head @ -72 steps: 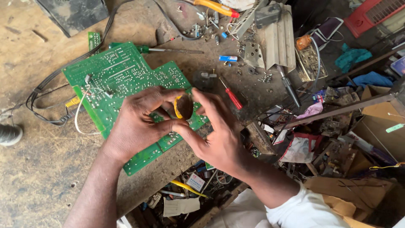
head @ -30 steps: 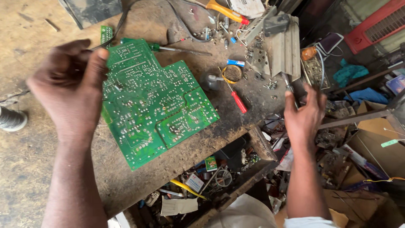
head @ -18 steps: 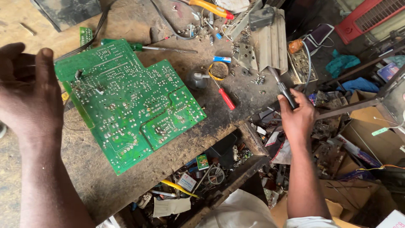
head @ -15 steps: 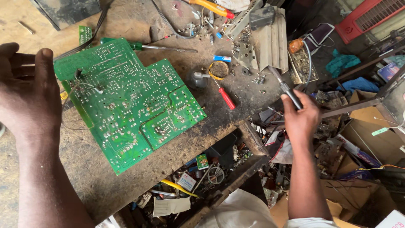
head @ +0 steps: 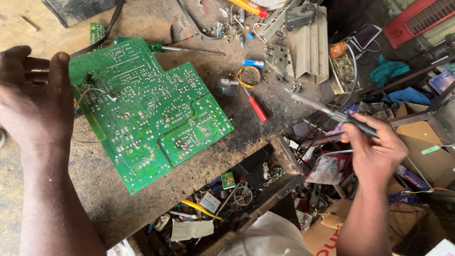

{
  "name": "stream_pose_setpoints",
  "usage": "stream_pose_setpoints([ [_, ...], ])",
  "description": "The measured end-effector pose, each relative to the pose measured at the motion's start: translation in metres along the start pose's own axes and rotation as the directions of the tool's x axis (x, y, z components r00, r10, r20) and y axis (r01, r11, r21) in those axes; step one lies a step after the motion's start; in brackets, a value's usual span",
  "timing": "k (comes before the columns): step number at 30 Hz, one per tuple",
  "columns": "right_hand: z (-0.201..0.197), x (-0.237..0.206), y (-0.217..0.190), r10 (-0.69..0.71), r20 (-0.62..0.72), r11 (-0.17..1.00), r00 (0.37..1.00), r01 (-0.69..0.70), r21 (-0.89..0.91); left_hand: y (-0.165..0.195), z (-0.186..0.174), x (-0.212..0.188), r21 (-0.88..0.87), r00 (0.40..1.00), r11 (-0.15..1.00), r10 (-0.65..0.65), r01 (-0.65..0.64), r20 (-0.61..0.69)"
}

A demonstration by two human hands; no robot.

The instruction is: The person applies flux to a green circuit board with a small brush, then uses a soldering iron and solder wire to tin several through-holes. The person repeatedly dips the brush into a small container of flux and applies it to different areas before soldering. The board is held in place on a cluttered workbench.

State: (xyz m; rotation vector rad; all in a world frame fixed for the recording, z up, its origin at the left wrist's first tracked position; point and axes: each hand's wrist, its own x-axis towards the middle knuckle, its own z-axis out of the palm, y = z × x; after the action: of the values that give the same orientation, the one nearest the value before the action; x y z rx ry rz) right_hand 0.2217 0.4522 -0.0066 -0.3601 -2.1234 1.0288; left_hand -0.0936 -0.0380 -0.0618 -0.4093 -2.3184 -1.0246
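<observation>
The right hand (head: 374, 151) is closed round a dark-handled tool (head: 332, 113), a soldering iron by the look of it, though its tip is blurred, held out past the edge of the surface (head: 199, 156). The left hand (head: 35, 102) hangs spread and empty just beside the green circuit board (head: 147, 114), which lies solder side up. If that tip is hot, a careless swing could catch the clutter of paper and bags below, or scorch the board. A red-handled screwdriver (head: 257, 108) and a green-handled one (head: 161, 47) lie near. The wooden surface is scarred and grimy, the room packed with scrap
</observation>
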Motion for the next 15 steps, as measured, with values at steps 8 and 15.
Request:
stream_pose_setpoints([
  [8,0.03,0.012,-0.015,-0.04,0.13,0.997,0.991,0.048,-0.056,0.006,-0.006,0.006,0.16,0.995,0.983,0.098,-0.095,-0.012],
  [15,0.035,0.015,-0.023,-0.083,0.157,0.988,0.984,0.101,-0.115,0.023,-0.012,0.006,0.067,0.99,0.989,0.134,-0.132,-0.035],
])
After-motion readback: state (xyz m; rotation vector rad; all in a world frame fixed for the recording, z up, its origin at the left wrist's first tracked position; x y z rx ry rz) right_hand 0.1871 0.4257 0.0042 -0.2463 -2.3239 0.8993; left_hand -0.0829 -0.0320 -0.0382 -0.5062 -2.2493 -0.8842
